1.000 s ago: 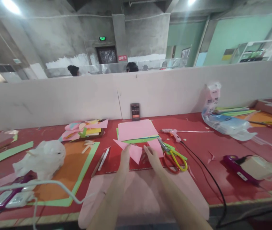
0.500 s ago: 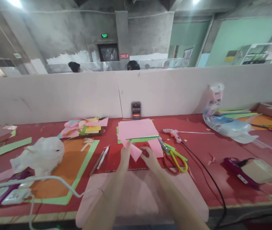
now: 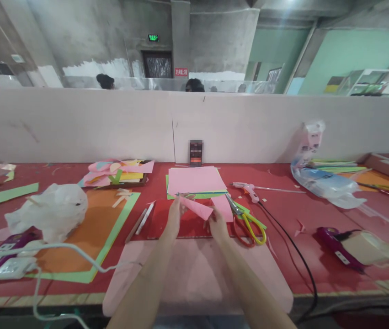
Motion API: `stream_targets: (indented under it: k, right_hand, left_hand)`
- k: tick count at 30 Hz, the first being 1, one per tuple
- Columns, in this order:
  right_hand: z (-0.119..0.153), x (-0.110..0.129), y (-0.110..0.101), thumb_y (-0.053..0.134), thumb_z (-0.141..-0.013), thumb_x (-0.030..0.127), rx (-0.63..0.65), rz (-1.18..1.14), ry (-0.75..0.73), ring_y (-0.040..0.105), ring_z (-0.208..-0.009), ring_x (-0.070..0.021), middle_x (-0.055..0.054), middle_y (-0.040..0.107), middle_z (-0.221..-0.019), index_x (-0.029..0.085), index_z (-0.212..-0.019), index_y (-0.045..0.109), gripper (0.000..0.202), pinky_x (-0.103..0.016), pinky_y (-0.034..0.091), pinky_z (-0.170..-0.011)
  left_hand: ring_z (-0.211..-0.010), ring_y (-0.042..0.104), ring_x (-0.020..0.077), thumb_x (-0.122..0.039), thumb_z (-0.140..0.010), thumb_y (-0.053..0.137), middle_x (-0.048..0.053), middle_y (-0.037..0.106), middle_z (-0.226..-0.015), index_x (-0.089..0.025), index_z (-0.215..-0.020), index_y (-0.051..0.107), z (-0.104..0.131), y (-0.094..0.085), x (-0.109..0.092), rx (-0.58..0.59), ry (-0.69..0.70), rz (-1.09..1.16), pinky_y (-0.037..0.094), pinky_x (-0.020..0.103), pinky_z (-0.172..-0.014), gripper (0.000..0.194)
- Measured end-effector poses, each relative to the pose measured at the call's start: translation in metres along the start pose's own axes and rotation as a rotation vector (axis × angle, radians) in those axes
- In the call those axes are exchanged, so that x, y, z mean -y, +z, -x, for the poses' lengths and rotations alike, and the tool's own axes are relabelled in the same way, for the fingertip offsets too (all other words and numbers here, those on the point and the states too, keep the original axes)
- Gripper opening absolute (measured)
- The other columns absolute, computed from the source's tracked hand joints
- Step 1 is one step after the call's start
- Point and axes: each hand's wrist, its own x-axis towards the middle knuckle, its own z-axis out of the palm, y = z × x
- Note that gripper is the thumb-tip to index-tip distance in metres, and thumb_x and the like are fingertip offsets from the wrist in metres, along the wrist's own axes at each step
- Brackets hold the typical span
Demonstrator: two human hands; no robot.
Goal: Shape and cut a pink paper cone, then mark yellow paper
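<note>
A pink piece of paper [image 3: 197, 208] spans the gap between my hands, tilted above a red board [image 3: 189, 231]. At its left end, my left hand [image 3: 174, 214] has its fingers closed on the paper. My right hand [image 3: 217, 224] pinches the right end, fingertips partly hidden. Just behind my right hand lies a second pink paper piece [image 3: 223, 206]. Scissors with red and yellow handles [image 3: 254, 228] rest right of the board. Beyond my hands sits a stack of coloured sheets, a pink sheet [image 3: 194, 179] on top.
A pink glue gun [image 3: 249, 189] with a black cable [image 3: 292, 240] lies to the right. Left of the board are a white pen [image 3: 145, 218] and a brown stick [image 3: 135, 226]. A crumpled white bag [image 3: 50, 210], power strips and a white cable [image 3: 77, 250] occupy the left side.
The pink paper has turned from a steep diagonal to a flatter, longer shape between my hands. My right hand has moved slightly right, and the whole view has shifted a little.
</note>
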Motion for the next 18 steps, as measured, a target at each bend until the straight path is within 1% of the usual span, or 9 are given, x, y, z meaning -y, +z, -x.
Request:
stream_targets:
  k: [3, 5, 8, 10, 12, 13, 15, 17, 18]
  right_hand:
    - [0.001, 0.003, 0.000, 0.039, -0.066, 0.021, -0.012, 0.023, -0.006, 0.038, -0.029, -0.0097, 0.006, 0.050, -0.042, 0.018, -0.096, 0.052, 0.033, -0.019, 0.025, -0.032]
    - [0.001, 0.004, -0.001, 0.041, -0.068, 0.023, -0.033, 0.022, -0.008, 0.041, -0.032, -0.0101, 0.005, 0.052, -0.046, 0.018, -0.093, 0.053, 0.028, -0.020, 0.029, -0.032]
    - [0.000, 0.004, -0.003, 0.048, -0.071, 0.033, -0.072, -0.036, -0.017, 0.044, -0.035, -0.0092, 0.004, 0.053, -0.053, 0.018, -0.085, 0.053, 0.021, -0.021, 0.035, -0.034]
    - [-0.001, 0.006, -0.004, 0.051, -0.073, 0.042, -0.099, -0.118, -0.026, 0.043, -0.034, -0.0083, 0.005, 0.051, -0.053, 0.018, -0.081, 0.053, 0.026, -0.021, 0.036, -0.033]
    - [-0.002, 0.008, -0.005, 0.050, -0.074, 0.051, -0.107, -0.248, -0.018, 0.047, -0.037, -0.0094, 0.004, 0.051, -0.055, 0.018, -0.084, 0.054, 0.035, -0.021, 0.038, -0.033]
    - [-0.003, 0.009, -0.005, 0.047, -0.074, 0.055, -0.095, -0.323, 0.004, 0.050, -0.040, -0.0108, 0.003, 0.053, -0.056, 0.018, -0.087, 0.054, 0.040, -0.021, 0.040, -0.034]
    - [-0.004, 0.012, -0.005, 0.043, -0.075, 0.060, -0.024, -0.460, 0.062, 0.057, -0.050, -0.0143, -0.001, 0.059, -0.065, 0.019, -0.096, 0.053, 0.048, -0.023, 0.044, -0.037]
    - [-0.003, 0.013, -0.003, 0.043, -0.075, 0.061, 0.060, -0.535, 0.085, 0.062, -0.061, -0.0169, -0.004, 0.062, -0.080, 0.022, -0.105, 0.050, 0.050, -0.026, 0.049, -0.043]
    - [-0.003, 0.014, -0.002, 0.045, -0.074, 0.060, 0.060, -0.535, 0.061, 0.062, -0.067, -0.0175, -0.005, 0.062, -0.087, 0.023, -0.108, 0.050, 0.049, -0.027, 0.051, -0.046]
  left_hand:
    - [-0.093, 0.061, 0.0250, -0.058, -0.068, 0.052, 0.014, 0.066, -0.098, -0.012, -0.099, 0.060, 0.003, 0.001, 0.001, -0.014, -0.018, -0.022, 0.046, 0.036, -0.081, 0.056]
    - [-0.094, 0.061, 0.0242, -0.053, -0.069, 0.054, 0.013, 0.066, -0.097, -0.012, -0.101, 0.060, 0.005, 0.002, 0.004, 0.002, -0.012, -0.023, 0.045, 0.035, -0.083, 0.052]
    - [-0.096, 0.060, 0.0241, -0.046, -0.073, 0.053, 0.013, 0.067, -0.097, -0.011, -0.107, 0.059, 0.005, 0.001, 0.009, 0.038, -0.017, 0.028, 0.043, 0.036, -0.086, 0.049]
    - [-0.099, 0.058, 0.0244, -0.043, -0.075, 0.052, 0.013, 0.066, -0.100, -0.011, -0.111, 0.057, 0.005, -0.001, 0.012, 0.056, -0.036, 0.073, 0.041, 0.038, -0.089, 0.049]
    - [-0.103, 0.056, 0.0244, -0.042, -0.077, 0.051, 0.012, 0.065, -0.104, -0.011, -0.115, 0.054, 0.004, -0.001, 0.013, 0.061, -0.036, 0.103, 0.040, 0.038, -0.091, 0.049]
    - [-0.105, 0.055, 0.0243, -0.041, -0.077, 0.050, 0.012, 0.064, -0.106, -0.012, -0.117, 0.053, 0.004, -0.001, 0.013, 0.057, -0.026, 0.115, 0.039, 0.038, -0.092, 0.050]
    - [-0.107, 0.053, 0.0239, -0.042, -0.078, 0.050, 0.011, 0.061, -0.111, -0.015, -0.121, 0.050, 0.004, 0.001, 0.012, 0.042, 0.001, 0.137, 0.040, 0.038, -0.092, 0.051]
    - [-0.109, 0.052, 0.0231, -0.042, -0.079, 0.049, 0.010, 0.058, -0.116, -0.018, -0.124, 0.047, 0.005, 0.003, 0.011, 0.028, 0.032, 0.160, 0.040, 0.037, -0.092, 0.051]
    - [-0.109, 0.052, 0.0226, -0.043, -0.079, 0.049, 0.009, 0.057, -0.118, -0.020, -0.125, 0.046, 0.006, 0.004, 0.011, 0.026, 0.043, 0.168, 0.041, 0.036, -0.092, 0.051]
